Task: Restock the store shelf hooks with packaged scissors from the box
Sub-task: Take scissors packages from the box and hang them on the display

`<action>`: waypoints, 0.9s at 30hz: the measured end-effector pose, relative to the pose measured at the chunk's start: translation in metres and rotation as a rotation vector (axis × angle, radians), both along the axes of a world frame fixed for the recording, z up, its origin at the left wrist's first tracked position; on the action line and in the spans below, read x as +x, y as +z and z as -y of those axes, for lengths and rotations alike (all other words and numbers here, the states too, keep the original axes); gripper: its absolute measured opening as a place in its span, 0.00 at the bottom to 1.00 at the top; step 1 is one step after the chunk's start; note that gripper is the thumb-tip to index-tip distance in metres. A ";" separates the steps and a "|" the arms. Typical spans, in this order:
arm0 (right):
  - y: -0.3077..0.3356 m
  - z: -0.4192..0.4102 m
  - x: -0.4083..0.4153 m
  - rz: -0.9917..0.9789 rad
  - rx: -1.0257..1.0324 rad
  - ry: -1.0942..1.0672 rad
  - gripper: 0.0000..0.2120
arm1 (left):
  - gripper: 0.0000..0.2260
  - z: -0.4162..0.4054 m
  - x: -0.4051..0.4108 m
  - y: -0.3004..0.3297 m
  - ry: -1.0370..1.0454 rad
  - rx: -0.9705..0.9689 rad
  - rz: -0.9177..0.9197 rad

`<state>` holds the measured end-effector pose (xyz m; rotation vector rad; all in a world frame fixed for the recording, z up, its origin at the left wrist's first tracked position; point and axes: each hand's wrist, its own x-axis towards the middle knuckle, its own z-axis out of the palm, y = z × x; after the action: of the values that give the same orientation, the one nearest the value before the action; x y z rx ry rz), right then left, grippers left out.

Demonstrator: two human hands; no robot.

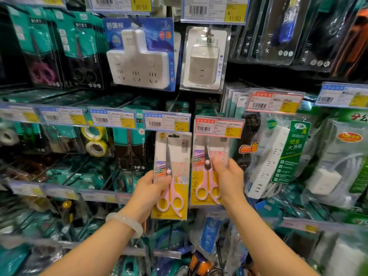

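Two packs of pink-handled scissors are up against the middle shelf row. My left hand [148,191] grips the left pack [172,176] by its left edge; the pack's top reaches the price tag marked 4.00 [166,121]. My right hand [227,176] holds the right pack [207,172] by its right edge, thumb on the front, its top tucked under the red-bordered price tag [219,127]. The hooks themselves are hidden behind the tags. The box is not in view.
Teal-and-black scissor packs [129,148] hang left of the pink packs, with yellow tape rolls [95,140] beside them. White socket adapters [139,56] hang above. A power strip pack [274,156] hangs just right of my right hand. More goods crowd the lower rows.
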<state>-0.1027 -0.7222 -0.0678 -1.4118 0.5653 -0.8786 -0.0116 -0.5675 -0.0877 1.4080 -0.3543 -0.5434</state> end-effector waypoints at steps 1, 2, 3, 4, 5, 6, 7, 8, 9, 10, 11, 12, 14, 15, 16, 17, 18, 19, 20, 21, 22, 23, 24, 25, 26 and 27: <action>-0.001 0.000 0.001 0.001 0.016 0.000 0.05 | 0.08 0.000 0.000 0.000 0.006 -0.005 -0.001; -0.001 -0.001 0.002 -0.002 0.029 -0.001 0.05 | 0.08 0.000 0.000 0.000 0.008 -0.008 0.001; -0.001 -0.001 0.004 -0.005 0.037 -0.004 0.05 | 0.07 -0.001 0.000 0.001 0.012 -0.005 0.007; 0.000 -0.001 0.005 -0.004 0.043 -0.002 0.05 | 0.08 -0.001 0.000 0.001 0.016 0.004 0.013; 0.000 -0.002 0.006 -0.004 0.046 0.001 0.05 | 0.08 -0.002 0.000 0.001 0.019 0.013 0.017; 0.002 -0.003 0.007 -0.003 0.041 0.004 0.05 | 0.09 -0.003 0.000 0.001 0.022 0.014 0.018; 0.003 -0.004 0.007 0.000 0.028 0.001 0.06 | 0.09 -0.004 0.001 0.001 0.024 0.011 0.016; 0.003 -0.005 0.007 0.004 0.017 -0.010 0.06 | 0.09 -0.005 0.002 0.000 0.027 0.005 0.013; 0.004 -0.006 0.006 0.016 0.011 -0.028 0.07 | 0.09 -0.006 0.002 0.000 0.034 0.002 0.008; 0.003 -0.006 0.004 0.034 0.008 -0.053 0.09 | 0.09 -0.006 0.002 -0.001 0.039 0.003 0.003; 0.002 -0.005 0.003 0.051 0.004 -0.081 0.12 | 0.08 -0.007 0.002 -0.001 0.043 0.006 -0.001; 0.002 -0.003 0.001 0.057 -0.003 -0.108 0.15 | 0.08 -0.009 0.002 -0.001 0.042 0.010 -0.003; 0.003 0.000 -0.002 0.051 -0.009 -0.136 0.18 | 0.08 -0.012 0.002 0.000 0.039 0.015 -0.001; 0.004 0.001 -0.003 0.055 0.013 -0.140 0.18 | 0.09 -0.014 0.003 0.000 0.038 0.017 0.006; 0.005 0.001 -0.003 0.069 0.055 -0.138 0.18 | 0.08 -0.015 0.003 0.001 0.037 0.019 0.012; 0.006 0.001 -0.003 0.087 0.099 -0.136 0.17 | 0.08 -0.017 0.004 0.001 0.038 0.020 0.016; 0.006 0.002 -0.002 0.096 0.124 -0.139 0.17 | 0.08 -0.018 0.005 0.001 0.038 0.021 0.017; 0.006 0.002 -0.001 0.089 0.119 -0.147 0.18 | 0.08 -0.019 0.005 0.001 0.037 0.023 0.014; 0.006 0.002 0.001 0.073 0.095 -0.153 0.18 | 0.08 -0.020 0.006 0.001 0.037 0.025 0.011; 0.005 0.001 0.002 0.059 0.063 -0.157 0.18 | 0.09 -0.020 0.006 0.000 0.037 0.028 0.009; 0.004 0.001 0.003 0.053 0.028 -0.163 0.18 | 0.09 -0.020 0.006 0.000 0.035 0.031 0.009; 0.002 0.001 0.004 0.056 -0.013 -0.171 0.18 | 0.09 -0.019 0.006 -0.001 0.032 0.032 0.010; 0.001 0.000 0.004 0.057 -0.056 -0.178 0.19 | 0.09 -0.018 0.006 -0.001 0.027 0.031 0.011; -0.001 0.000 0.005 0.050 -0.092 -0.184 0.19 | 0.09 -0.017 0.006 -0.001 0.023 0.030 0.010; -0.002 0.001 0.006 0.041 -0.112 -0.192 0.19 | 0.09 -0.016 0.006 -0.001 0.019 0.030 0.009; -0.002 0.001 0.007 0.043 -0.114 -0.200 0.19 | 0.09 -0.014 0.006 -0.001 0.015 0.031 0.009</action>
<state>-0.0958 -0.7231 -0.0702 -1.4523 0.6400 -1.1124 -0.0056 -0.5530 -0.0885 1.4419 -0.3432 -0.5320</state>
